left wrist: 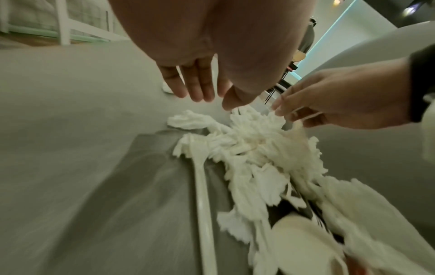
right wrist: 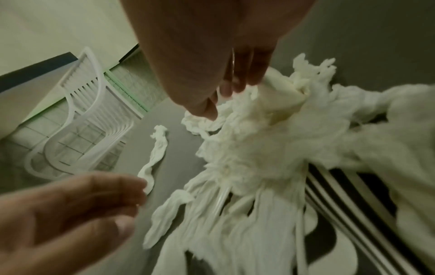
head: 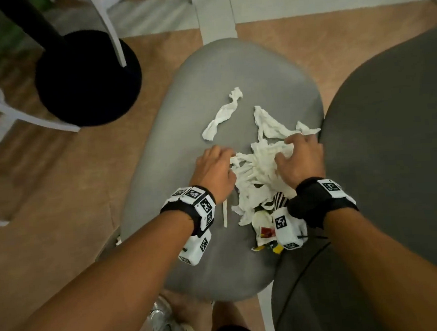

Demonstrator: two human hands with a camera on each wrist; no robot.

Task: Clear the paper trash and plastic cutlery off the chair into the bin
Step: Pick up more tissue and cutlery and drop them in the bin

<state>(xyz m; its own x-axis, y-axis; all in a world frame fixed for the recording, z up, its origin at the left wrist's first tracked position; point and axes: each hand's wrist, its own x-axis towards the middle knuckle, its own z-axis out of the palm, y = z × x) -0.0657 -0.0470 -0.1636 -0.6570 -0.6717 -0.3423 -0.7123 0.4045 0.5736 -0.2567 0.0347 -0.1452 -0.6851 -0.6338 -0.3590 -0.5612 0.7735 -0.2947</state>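
Two hands at work over the grey oval padded chair seat (head: pixel 219 70), all litter lying on it. Largest item: heap of crumpled white paper napkins (head: pixel 258 178), between both sets of fingertips. Judged v. light, soft, compressible; best scooped from both flanks and squeezed, since loose shreds will likely drop. Right hand (head: pixel 300 157): fingers curled into the heap's top, grasping tissue. Left hand (head: pixel 214 169): fingers relaxed, unclenched, tips touching the heap's left edge, nothing held. Printed striped paper wrapper (head: pixel 278 202) under the heap, wrist-side of right fingers; light, crackly. Twisted white napkin strip (head: pixel 222 114) beyond left fingertips, apart from heap. White plastic cutlery piece (left wrist: pixel 200 178) wrist-side of left fingers; stiff, smooth, prob. slippery; pinch mid-handle. Bin: not identifiable in view, contents n/a.
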